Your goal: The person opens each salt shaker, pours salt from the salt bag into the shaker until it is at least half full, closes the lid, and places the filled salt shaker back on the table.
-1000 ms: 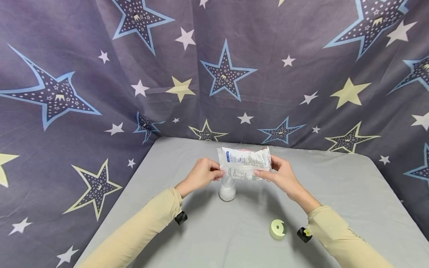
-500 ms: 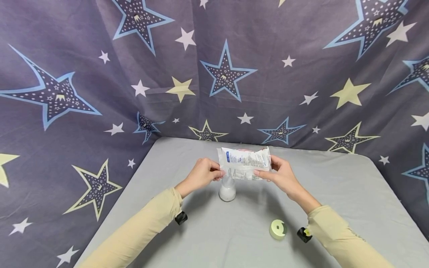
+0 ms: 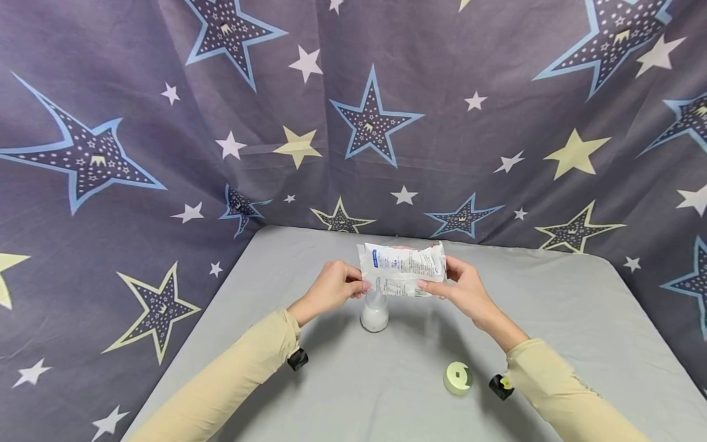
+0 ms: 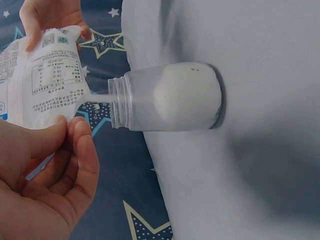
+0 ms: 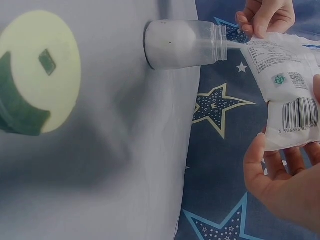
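Observation:
A white printed packet (image 3: 405, 270) is held level between both hands, above a clear jar (image 4: 172, 97). My left hand (image 3: 334, 283) pinches the packet's left corner between thumb and fingers. At the other end my right hand (image 3: 464, 287) grips it, thumb in front and fingers behind. From the packet's corner a thin white stream (image 4: 100, 98) of powder runs into the jar's open threaded mouth. White powder (image 5: 167, 44) fills much of the jar, which stands upright on the table. The packet covers the jar's mouth in the head view.
A pale green round lid (image 3: 458, 378) with a darker green section lies on the grey cloth-covered table (image 3: 397, 393), nearer the person and right of the jar. Behind the table hangs a dark star-patterned curtain (image 3: 442, 153).

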A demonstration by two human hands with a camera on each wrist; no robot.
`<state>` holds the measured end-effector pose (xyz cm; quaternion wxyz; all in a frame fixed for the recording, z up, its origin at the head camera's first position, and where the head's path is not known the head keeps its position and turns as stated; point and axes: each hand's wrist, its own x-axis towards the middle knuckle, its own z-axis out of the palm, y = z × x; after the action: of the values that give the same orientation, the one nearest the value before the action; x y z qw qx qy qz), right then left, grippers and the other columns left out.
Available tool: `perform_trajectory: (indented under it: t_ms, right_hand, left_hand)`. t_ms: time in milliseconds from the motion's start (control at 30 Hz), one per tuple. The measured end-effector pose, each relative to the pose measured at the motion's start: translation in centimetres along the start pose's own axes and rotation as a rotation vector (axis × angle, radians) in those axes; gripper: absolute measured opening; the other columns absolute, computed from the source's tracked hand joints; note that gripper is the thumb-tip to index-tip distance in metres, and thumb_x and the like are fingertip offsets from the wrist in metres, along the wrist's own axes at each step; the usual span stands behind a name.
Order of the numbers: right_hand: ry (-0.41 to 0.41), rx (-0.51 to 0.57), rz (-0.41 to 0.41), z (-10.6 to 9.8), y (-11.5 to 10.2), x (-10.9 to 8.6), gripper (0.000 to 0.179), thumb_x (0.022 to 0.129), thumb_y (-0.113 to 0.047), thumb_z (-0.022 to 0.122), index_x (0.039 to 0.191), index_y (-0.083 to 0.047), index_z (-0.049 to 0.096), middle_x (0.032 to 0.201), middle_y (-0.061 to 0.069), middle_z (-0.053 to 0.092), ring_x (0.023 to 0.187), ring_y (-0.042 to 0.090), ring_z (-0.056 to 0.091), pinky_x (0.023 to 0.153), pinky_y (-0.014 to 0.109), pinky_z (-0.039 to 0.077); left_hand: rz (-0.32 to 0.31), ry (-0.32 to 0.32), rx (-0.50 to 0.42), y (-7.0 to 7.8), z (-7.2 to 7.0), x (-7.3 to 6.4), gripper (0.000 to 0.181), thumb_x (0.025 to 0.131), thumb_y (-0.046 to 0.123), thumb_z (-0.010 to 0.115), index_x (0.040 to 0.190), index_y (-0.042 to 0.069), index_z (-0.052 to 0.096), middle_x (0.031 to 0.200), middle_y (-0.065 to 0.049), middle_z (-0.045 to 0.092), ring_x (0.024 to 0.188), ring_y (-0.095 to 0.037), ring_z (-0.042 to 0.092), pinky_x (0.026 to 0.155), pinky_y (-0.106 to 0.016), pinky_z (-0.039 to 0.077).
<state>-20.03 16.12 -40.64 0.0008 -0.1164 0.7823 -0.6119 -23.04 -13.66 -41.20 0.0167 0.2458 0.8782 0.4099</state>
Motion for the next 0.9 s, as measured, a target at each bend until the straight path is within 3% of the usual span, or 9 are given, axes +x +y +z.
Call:
perform_trajectory:
  t_ms: [900]
  right_hand:
    - [-0.004,-0.002,-0.009,0.22,-0.01,0.03,0.050,0.086,-0.009,0.087,0.131,0.001,0.067,0.111,0.011,0.071,0.099,0.021,0.063,0.074,0.037,0.060]
  left_hand:
    - [0.001,0.008,0.003,0.06,-0.12,-0.28,0.013,0.095,0.004,0.079,0.082,0.000,0.081,0.066,0.002,0.070,0.059,-0.008,0.062,0.055,-0.023,0.046]
